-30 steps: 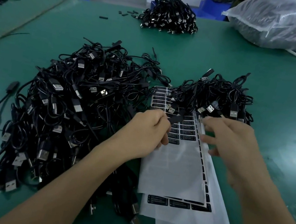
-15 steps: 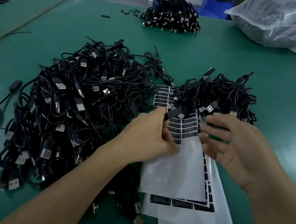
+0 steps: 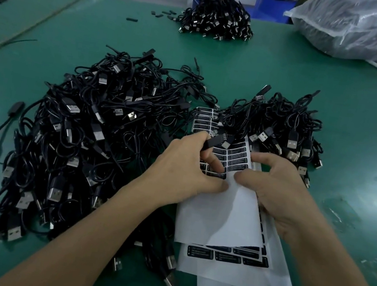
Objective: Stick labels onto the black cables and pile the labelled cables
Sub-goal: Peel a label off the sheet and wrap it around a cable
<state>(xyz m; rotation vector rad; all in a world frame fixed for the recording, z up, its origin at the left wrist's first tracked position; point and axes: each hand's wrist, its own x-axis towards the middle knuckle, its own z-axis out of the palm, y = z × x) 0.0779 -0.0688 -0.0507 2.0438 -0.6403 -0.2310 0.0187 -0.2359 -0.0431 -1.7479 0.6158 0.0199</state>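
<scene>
- The left hand (image 3: 185, 174) grips one black cable plug (image 3: 216, 141) above the sheets.
- The right hand (image 3: 283, 195) pinches the top label sheet (image 3: 221, 212) beside its remaining black labels (image 3: 237, 156).
- At least three sheets overlap near the green table's (image 3: 338, 97) near edge.
- There are three cable heaps: a large heap (image 3: 85, 131) to the left, a smaller heap (image 3: 283, 128) just beyond the sheets, and a far heap (image 3: 217, 16) at the far edge.
- One clear bag (image 3: 363, 27) lies in the far right corner.

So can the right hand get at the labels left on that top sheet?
Probably yes. The right hand rests its thumb on the top label sheet right beside the remaining labels; the left hand, gripping a black cable end, covers only a few.
</scene>
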